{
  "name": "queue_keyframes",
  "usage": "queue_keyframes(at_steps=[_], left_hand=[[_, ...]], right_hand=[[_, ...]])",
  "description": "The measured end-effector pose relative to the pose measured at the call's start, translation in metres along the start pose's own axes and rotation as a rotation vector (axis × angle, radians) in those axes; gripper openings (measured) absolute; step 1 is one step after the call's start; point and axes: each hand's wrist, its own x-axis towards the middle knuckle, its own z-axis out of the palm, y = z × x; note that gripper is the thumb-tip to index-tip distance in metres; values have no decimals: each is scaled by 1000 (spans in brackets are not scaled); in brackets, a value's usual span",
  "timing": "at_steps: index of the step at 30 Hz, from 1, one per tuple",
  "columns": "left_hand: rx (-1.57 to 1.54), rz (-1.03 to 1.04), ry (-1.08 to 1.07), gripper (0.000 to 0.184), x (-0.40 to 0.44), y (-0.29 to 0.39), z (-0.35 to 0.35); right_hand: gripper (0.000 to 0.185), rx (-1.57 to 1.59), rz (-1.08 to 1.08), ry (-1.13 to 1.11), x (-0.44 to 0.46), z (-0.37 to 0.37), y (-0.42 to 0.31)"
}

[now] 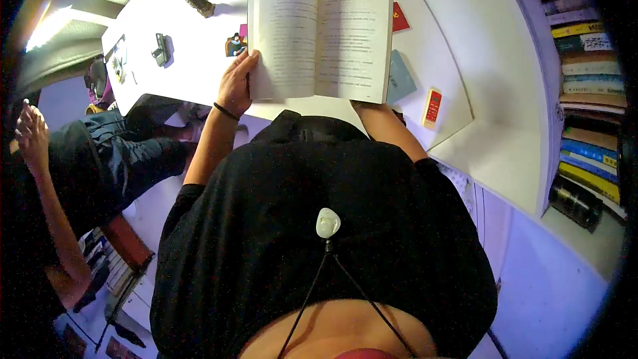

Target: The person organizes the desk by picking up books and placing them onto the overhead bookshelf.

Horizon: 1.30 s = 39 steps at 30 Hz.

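Note:
An open book with printed text on both pages is held up over the white table. My left hand grips its left edge, the thumb on the front and the other fingers behind; a dark band circles that wrist. Behind the book's lower right corner sits my right hand, supporting it from below, its fingers hidden. Just left of the book lies a small colourful figure piece. A red booklet and a grey-blue booklet stick out from under its right side.
On the white table are a dark spiky ornament, a small black device and a red-and-cream calculator-like object. A shelf of stacked books stands right. Another person's hand is raised at the left.

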Motion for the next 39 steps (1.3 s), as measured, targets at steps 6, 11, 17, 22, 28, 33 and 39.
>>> queue_keyframes(at_steps=[6, 11, 17, 22, 28, 33, 39], left_hand=[[17, 27, -26, 29, 1, -1, 2], [-146, -23, -93, 30, 15, -14, -15], [21, 68, -34, 30, 7, -3, -2], [60, 2, 87, 27, 4, 3, 9], [69, -1, 20, 41, 13, -4, -6], [18, 18, 2, 32, 14, -6, -2], [46, 44, 47, 26, 3, 4, 13]], right_hand=[[47, -9, -4, -6, 5, 2, -2], [46, -23, 4, 5, 5, 2, -4], [45, -26, 5, 5, 2, 2, -7], [44, -30, 7, 11, 1, 1, -8], [43, -41, 9, 15, 0, 1, -11], [42, -46, 12, 22, 0, 1, -11], [40, -48, 22, 19, 2, 3, -11]])
